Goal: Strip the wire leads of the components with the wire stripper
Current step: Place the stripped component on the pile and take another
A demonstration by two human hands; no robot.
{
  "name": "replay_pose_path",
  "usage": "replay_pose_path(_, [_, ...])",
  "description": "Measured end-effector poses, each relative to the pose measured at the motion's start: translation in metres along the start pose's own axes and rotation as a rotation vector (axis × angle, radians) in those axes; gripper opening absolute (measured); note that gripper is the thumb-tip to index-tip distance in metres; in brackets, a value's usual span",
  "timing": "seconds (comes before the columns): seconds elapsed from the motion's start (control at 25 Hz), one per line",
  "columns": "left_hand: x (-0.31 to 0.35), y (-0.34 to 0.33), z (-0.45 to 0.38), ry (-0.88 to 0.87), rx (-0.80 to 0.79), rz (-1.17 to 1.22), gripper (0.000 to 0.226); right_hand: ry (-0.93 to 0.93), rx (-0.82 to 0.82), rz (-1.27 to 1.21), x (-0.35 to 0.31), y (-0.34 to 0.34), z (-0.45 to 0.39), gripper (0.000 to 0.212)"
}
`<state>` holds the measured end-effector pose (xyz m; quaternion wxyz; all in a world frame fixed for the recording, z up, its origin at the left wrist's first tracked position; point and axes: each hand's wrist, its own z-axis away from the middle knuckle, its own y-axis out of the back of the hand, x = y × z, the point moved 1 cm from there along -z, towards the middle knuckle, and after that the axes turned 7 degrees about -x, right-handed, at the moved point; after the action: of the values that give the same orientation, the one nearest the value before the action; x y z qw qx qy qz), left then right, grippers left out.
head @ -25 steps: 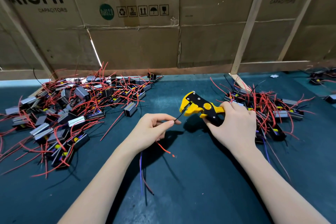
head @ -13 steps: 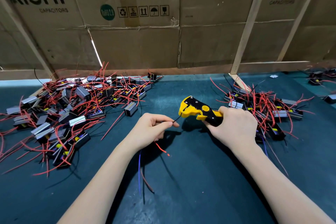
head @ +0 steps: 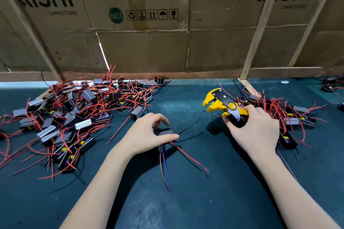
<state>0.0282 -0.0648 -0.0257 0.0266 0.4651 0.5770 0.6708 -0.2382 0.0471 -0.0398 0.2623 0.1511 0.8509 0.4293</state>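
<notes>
Component [head: 164, 132], small black box w/ ribbed grey top, sits in left hand [head: 147, 135], pinched btwn thumb below and curled fingers above. Its black lead [head: 189, 126] runs up-right from the thumb tip, free end in the air, short of the stripper. Red lead [head: 188, 156] and blue lead [head: 166, 169] trail down toward the wrist side, over the dark green mat [head: 186, 201]. Wire stripper [head: 221, 105], yellow/black, gripped by right hand [head: 255, 128] round the handles, head pointing left, jaws apart, nothing in them. Left of left hand: big pile of components [head: 70, 115] w/ red wires. Behind right hand: smaller pile [head: 290, 115]. Cardboard wall [head: 145, 42] at back.
</notes>
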Motion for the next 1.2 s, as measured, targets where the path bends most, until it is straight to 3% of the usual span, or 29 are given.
replay_pose_path(0.2, [0.01,-0.004,0.002,0.048,-0.082,0.055,0.028,-0.091,-0.026,-0.119,0.0,0.014,-0.003,0.049])
replay_pose_path(0.28, [0.023,-0.021,0.002,0.084,-0.036,0.293,0.038,-0.093,-0.007,-0.262,-0.001,0.021,-0.003,0.042])
replay_pose_path(0.36, [0.039,-0.038,0.001,0.053,-0.116,0.719,0.067,-0.101,-0.026,-0.434,-0.002,0.026,-0.004,0.037])
replay_pose_path(0.44, [0.047,-0.045,0.0,-0.034,-0.181,0.905,0.082,-0.124,-0.057,-0.571,-0.002,0.029,-0.004,0.037])
replay_pose_path(0.52, [0.043,-0.036,-0.003,-0.089,-0.088,0.735,0.082,-0.163,-0.079,-0.734,-0.002,0.034,-0.004,0.037])
replay_pose_path(0.6, [0.028,-0.018,-0.004,-0.068,0.16,0.446,0.073,-0.167,-0.184,-1.117,-0.004,0.041,-0.005,0.034])
replay_pose_path(0.68, [0.006,0.003,-0.004,0.02,0.427,0.256,0.058,-0.069,-0.485,-1.535,-0.007,0.048,-0.005,0.039])
replay_pose_path(0.76, [-0.018,0.017,-0.005,0.168,0.592,0.186,0.049,0.013,-0.842,-1.784,-0.018,0.051,0.001,0.049])
replay_pose_path(0.84, [-0.034,0.02,-0.007,0.268,0.548,0.1,0.044,-0.021,-1.118,-1.936,-0.034,0.047,0.012,0.051])
replay_pose_path(0.92, [-0.039,0.014,-0.011,0.25,0.408,-0.028,0.036,-0.137,-1.257,-1.994,-0.057,0.04,0.023,0.052])
replay_pose_path(1.08, [-0.031,0.008,-0.012,0.073,0.338,-0.116,0.014,-0.49,-1.15,-1.993,-0.07,0.008,0.021,0.05])
replay_pose_path(1.2, [-0.024,0.01,-0.009,-0.043,0.255,-0.186,0.016,-0.702,-0.905,-2.081,-0.055,-0.007,0.007,0.051])
